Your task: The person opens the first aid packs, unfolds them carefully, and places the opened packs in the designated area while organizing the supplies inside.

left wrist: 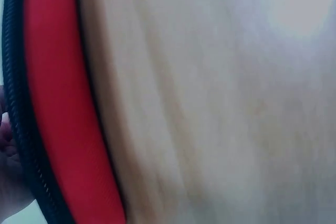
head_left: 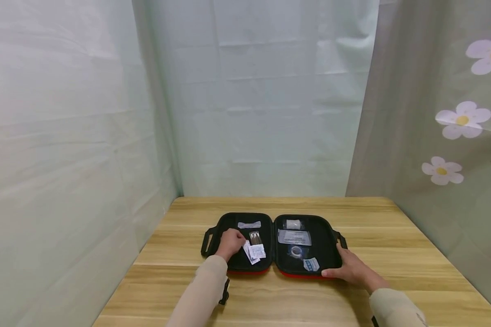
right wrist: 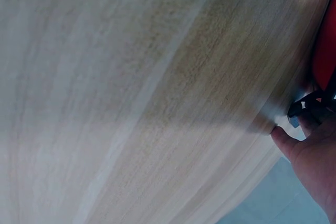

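An unfolded black-lined first aid case [head_left: 324, 240] with a red outside lies on the wooden table. My left hand [head_left: 230, 243] is over its left half, fingers bent down beside small white packets [head_left: 257, 251]; whether they pinch one is hidden. Near them are a bundle of cotton swabs [head_left: 255, 237] and a white strip packet [head_left: 249, 225]. In the left wrist view the red side [left wrist: 63, 98] covers most of that hand. My right hand [head_left: 352, 267] spreads round the right half's front corner, thumb on the front edge, fingers at the black handle [right wrist: 310, 100].
The right half holds a flat clear packet [head_left: 294, 237], a white roll [head_left: 293, 224], a tape ring [head_left: 296, 251] and a blue-white packet [head_left: 311, 264]. Another handle [head_left: 206, 241] juts out left. Pale curtains [head_left: 270, 113] stand behind and beside the wooden table [head_left: 294, 299].
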The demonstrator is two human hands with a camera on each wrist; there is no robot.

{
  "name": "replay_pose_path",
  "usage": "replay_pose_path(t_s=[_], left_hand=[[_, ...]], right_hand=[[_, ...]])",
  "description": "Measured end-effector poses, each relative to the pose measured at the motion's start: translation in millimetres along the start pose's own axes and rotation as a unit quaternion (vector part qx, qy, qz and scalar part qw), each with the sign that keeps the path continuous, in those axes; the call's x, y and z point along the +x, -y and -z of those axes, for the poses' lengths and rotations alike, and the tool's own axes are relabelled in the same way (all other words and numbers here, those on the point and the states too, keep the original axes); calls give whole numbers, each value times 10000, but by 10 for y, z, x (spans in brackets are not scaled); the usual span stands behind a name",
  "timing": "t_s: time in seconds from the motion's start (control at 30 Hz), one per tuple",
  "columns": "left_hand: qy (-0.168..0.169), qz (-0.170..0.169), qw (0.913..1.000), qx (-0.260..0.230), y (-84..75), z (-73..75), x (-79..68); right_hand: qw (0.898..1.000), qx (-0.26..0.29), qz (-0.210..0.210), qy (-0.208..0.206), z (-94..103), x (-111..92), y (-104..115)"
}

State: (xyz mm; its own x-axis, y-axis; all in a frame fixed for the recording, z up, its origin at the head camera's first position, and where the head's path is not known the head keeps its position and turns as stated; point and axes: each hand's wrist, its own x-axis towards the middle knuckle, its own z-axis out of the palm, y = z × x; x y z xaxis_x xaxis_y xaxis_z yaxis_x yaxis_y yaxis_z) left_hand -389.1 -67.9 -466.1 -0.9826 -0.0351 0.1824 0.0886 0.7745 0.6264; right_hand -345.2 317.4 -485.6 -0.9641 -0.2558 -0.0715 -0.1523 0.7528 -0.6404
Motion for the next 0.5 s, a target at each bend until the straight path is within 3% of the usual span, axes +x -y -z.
replay_pose_path(t_s=[0.13, 0.3, 0.4, 0.5], left_hand=[[-275, 2, 9995, -152, 33, 114, 10], [-194, 343, 9971, -652, 123, 241, 24], [-286, 635, 9920, -1050, 187, 308, 39], [-588, 907, 9825, -1519, 238, 375, 55]], right_hand=[[10000, -27, 22, -15, -5, 3, 2], [10000, -61, -1, -35, 16, -18, 10], [10000, -59, 36, -27, 20, -24, 3], [10000, -5, 88, -14, 9, -28, -11]])
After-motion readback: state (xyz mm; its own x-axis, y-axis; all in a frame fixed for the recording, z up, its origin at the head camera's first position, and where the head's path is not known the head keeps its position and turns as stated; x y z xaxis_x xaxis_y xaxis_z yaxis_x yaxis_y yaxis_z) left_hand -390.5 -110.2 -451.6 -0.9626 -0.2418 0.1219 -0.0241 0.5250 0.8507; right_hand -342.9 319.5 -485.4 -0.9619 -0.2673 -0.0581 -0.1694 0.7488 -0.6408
